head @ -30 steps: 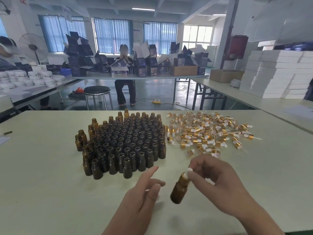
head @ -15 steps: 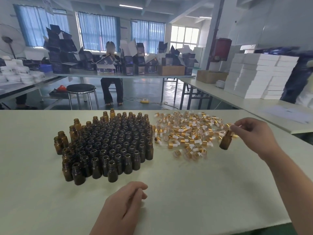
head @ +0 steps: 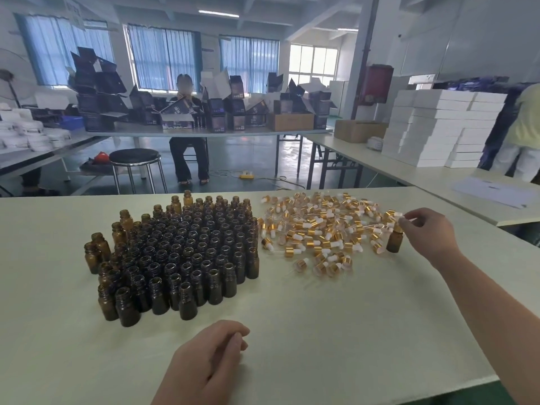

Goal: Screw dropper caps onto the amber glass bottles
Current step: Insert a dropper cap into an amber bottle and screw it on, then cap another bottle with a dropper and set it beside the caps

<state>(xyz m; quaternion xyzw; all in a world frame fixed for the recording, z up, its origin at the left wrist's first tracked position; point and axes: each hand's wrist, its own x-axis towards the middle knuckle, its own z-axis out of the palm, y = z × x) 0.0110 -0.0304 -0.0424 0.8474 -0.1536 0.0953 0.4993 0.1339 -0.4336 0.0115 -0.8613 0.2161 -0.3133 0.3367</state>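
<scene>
Several open amber glass bottles (head: 181, 252) stand packed together on the pale table (head: 336, 331), left of centre. To their right lies a loose pile of gold dropper caps (head: 318, 232) with white bulbs. At the pile's right edge one capped amber bottle (head: 394, 241) stands upright on the table. My right hand (head: 429, 232) reaches over it and pinches its dropper cap from above. My left hand (head: 207, 363) rests on the table near the front edge, fingers loosely curled, holding nothing.
Beyond the far table edge stand a round black stool (head: 136, 159) and another table where a person sits among dark boxes. A side table on the right carries stacked white boxes (head: 438, 130). Another person stands at the far right.
My right hand carried the capped bottle from the front of the table to the right side of the cap pile and lowered it onto the table. My left hand curled and settled.
</scene>
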